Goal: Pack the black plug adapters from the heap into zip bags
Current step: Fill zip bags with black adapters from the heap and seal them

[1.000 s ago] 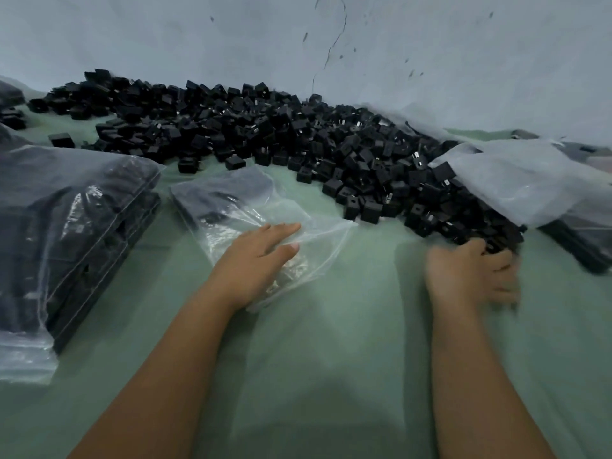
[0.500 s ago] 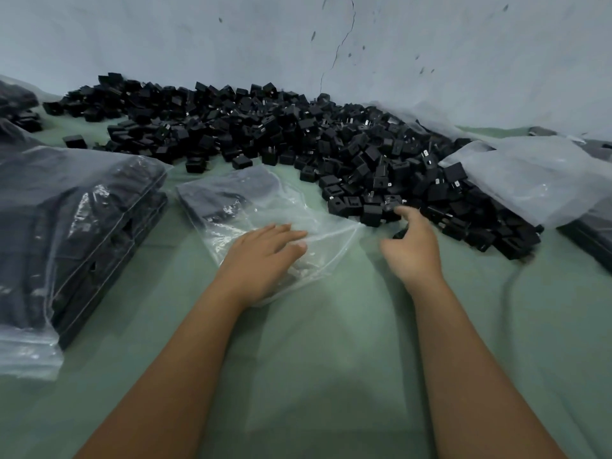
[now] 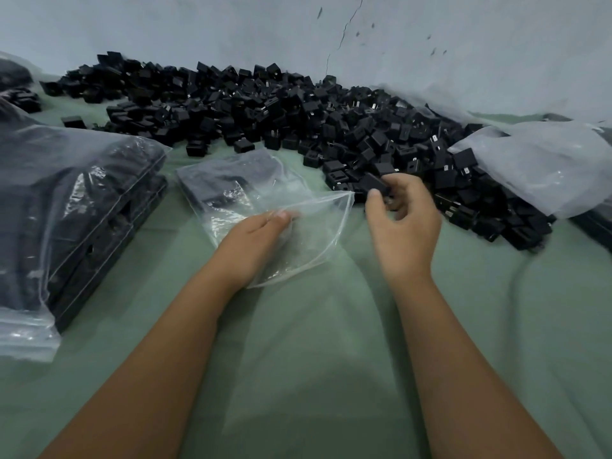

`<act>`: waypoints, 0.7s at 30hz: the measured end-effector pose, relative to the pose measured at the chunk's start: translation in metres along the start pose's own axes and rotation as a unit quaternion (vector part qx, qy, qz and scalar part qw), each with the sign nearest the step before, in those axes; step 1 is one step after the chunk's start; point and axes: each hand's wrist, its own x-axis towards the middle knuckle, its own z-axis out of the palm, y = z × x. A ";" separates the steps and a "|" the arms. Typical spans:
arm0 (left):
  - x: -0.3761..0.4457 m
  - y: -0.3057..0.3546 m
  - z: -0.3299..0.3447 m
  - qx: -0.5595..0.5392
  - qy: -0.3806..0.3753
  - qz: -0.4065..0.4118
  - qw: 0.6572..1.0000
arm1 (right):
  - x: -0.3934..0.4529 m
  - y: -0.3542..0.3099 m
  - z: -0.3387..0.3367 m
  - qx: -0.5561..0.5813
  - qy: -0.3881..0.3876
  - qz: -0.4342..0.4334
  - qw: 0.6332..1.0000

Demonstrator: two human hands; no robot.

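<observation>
- A person's right hand (image 3: pixel 402 223) pinches a black adapter (image 3: pixel 374 183) between thumb and curled fingers, just off the near edge of the heap (image 3: pixel 281 117).
- The held adapter sits just beside the open mouth of a clear zip bag (image 3: pixel 318 233), whose rim rises toward the right hand.
- The left hand (image 3: pixel 255 243) lies at the bag's near side, fingers extended together with their tips at the plastic; whether they pinch the film cannot be told.
- Beyond the left hand's fingertips, the far end of the bag already shows a dark block of adapters through the film.
- The heap stretches behind both hands, from far left to the right, along the foot of a pale wall (image 3: pixel 463 44).
- Left of the left hand, a large packed bag (image 3: pixel 76 207) of dark goods lies on the green cloth (image 3: pixel 314 376).
- Right of the right hand, a crumpled plastic sheet (image 3: pixel 536 164) overlaps the heap's end.
</observation>
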 end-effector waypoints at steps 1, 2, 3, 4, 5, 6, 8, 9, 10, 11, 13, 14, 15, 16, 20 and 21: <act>0.001 0.000 0.001 -0.002 0.007 -0.001 1.000 | -0.008 -0.007 0.006 0.018 -0.020 -0.021 0.999; 0.002 0.000 0.001 -0.005 0.018 -0.003 1.000 | -0.016 -0.014 0.013 0.034 -0.047 -0.035 0.998; 0.002 0.001 0.001 -0.008 0.031 -0.006 0.999 | -0.024 -0.019 0.020 0.044 -0.078 -0.042 0.995; 0.003 0.002 0.001 -0.010 0.043 -0.011 0.999 | -0.032 -0.023 0.026 0.044 -0.106 -0.046 0.992; 0.004 0.003 0.001 -0.013 0.049 -0.018 0.999 | -0.037 -0.024 0.031 0.036 -0.128 -0.049 0.990; 0.004 0.003 0.001 -0.016 0.054 -0.024 0.998 | -0.041 -0.024 0.033 0.024 -0.142 -0.049 0.988; 0.003 0.004 0.001 -0.022 0.059 -0.016 0.998 | -0.042 -0.022 0.034 -0.007 -0.163 -0.053 0.985; 0.002 0.004 0.001 -0.027 0.059 -0.001 0.998 | -0.040 -0.021 0.033 -0.037 -0.180 -0.063 0.981; 0.001 0.006 0.001 -0.031 0.059 0.016 0.998 | -0.039 -0.018 0.032 -0.077 -0.202 -0.079 0.973; 0.000 0.008 0.001 -0.031 0.059 0.032 0.997 | -0.038 -0.016 0.032 -0.121 -0.226 -0.096 0.962; -0.004 0.011 0.002 -0.004 0.056 0.079 0.995 | -0.037 -0.014 0.032 -0.179 -0.271 -0.126 0.937; -0.005 0.012 0.002 0.024 0.053 0.113 0.992 | -0.036 -0.015 0.033 -0.184 -0.291 -0.140 0.928; -0.008 0.014 0.003 0.054 0.044 0.147 0.987 | -0.035 -0.016 0.033 -0.185 -0.309 -0.151 0.920; -0.009 0.015 0.004 0.076 0.033 0.176 0.981 | -0.035 -0.017 0.034 -0.197 -0.323 -0.163 0.911; -0.010 0.015 0.003 0.063 -0.001 0.203 0.977 | -0.037 -0.022 0.034 -0.287 -0.298 -0.176 0.894; -0.010 0.014 0.003 0.052 -0.004 0.194 0.980 | -0.037 -0.023 0.032 -0.279 -0.291 -0.160 0.901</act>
